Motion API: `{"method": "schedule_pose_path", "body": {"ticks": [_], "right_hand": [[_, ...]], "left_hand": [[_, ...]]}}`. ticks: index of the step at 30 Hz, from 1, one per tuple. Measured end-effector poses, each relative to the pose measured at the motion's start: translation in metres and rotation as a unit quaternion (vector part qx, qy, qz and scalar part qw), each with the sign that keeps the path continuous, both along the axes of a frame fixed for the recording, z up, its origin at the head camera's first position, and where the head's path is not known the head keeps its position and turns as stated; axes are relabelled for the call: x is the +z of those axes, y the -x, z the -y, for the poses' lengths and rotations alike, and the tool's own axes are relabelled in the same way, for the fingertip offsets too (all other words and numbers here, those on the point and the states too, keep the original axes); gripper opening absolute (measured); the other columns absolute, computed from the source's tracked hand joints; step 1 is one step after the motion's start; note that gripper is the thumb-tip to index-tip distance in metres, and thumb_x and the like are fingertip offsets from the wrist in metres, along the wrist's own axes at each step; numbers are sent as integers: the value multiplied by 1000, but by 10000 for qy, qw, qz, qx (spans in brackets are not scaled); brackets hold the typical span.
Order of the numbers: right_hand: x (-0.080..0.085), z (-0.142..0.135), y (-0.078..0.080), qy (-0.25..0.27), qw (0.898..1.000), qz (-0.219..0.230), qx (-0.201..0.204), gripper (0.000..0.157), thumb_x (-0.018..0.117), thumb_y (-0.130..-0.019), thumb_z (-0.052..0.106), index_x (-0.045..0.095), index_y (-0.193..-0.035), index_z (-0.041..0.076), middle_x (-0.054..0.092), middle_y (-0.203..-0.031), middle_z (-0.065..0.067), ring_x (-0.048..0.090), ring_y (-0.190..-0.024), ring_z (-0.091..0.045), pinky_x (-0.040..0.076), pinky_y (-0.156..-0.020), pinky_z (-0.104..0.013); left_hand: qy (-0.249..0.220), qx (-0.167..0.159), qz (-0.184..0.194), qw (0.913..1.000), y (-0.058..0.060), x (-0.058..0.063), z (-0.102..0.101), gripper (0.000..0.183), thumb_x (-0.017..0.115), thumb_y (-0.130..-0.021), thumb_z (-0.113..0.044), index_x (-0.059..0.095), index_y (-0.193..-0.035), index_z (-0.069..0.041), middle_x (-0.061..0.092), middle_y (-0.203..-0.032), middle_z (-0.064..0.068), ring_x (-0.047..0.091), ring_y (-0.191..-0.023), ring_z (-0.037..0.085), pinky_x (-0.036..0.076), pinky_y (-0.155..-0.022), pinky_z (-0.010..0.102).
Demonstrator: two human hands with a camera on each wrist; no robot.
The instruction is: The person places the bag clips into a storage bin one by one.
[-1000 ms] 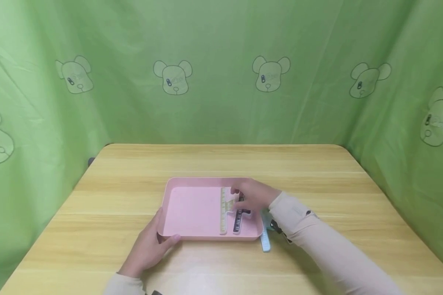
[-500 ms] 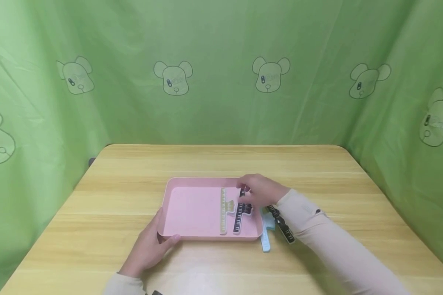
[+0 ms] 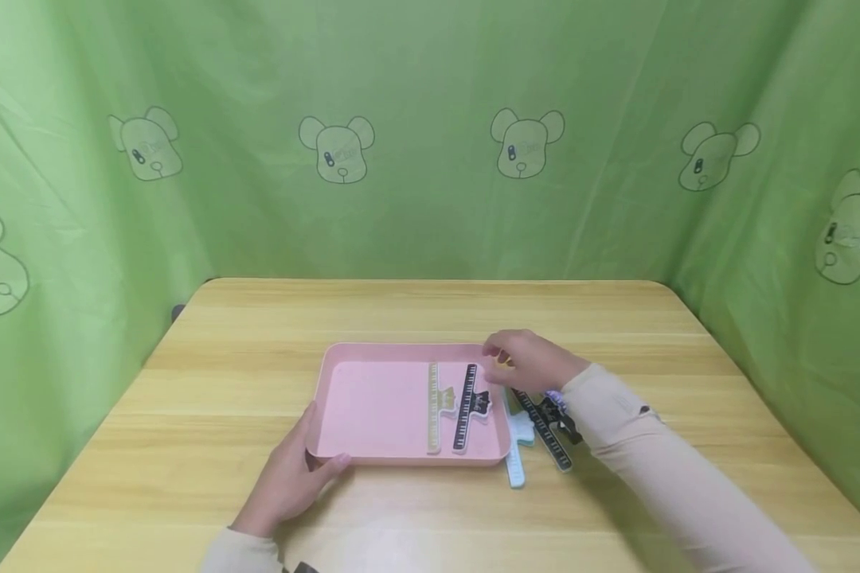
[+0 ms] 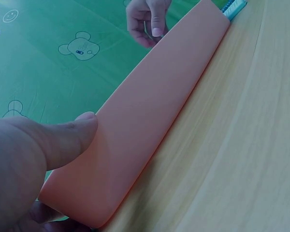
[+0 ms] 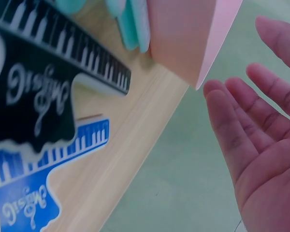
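Observation:
My left hand grips the near left corner of a pink tray, its thumb on the front wall. Inside the tray, toward the right, lie a gold clip and a black clip, both edged with piano keys. My right hand hovers at the tray's far right corner; the right wrist view shows its fingers spread with nothing held. Outside the right wall rest a light blue clip, another black clip and a blue clip lettered "Music", partly covered by the black one.
The tray stands on a wood-grain table. Green curtains with bear-head outlines enclose the table at the back and both sides. The tray's walls are low.
My right hand has drawn back to the right from the black clip in the tray, leaving it lying there and uncovering the clips outside. The left hand and tray have stayed put.

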State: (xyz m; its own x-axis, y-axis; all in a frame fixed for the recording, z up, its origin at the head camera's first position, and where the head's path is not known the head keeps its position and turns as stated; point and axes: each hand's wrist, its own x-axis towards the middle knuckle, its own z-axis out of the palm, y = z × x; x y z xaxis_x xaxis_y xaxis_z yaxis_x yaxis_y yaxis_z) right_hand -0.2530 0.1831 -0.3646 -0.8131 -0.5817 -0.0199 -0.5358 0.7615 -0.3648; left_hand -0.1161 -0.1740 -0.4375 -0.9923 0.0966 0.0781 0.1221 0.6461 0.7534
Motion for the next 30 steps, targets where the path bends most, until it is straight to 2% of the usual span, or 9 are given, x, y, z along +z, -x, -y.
{"method": "schedule_pose_path", "body": {"ticks": [18,30], "right_hand": [[-13,-41,6,-63,9999,-81,-114,38,72,-87,22,63,-112,-6,67,-103,-18,64,-94,-30,55,-84,-46],[-20,-71,5,-291,9986,73,-434,34,71,-88,23,65,-109,-2,67,-101,-15,63,-95,-32,54,-85,-50]], "left_hand": [[23,58,55,10000,1,-1,0,95,73,-86,-38,18,-153,1,32,-152,22,37,-134,42,29,-110,57],[-37,47,26,10000,1,-2,0,95,73,-86,-38,19,-153,0,35,-151,22,43,-131,40,32,-108,56]]}}
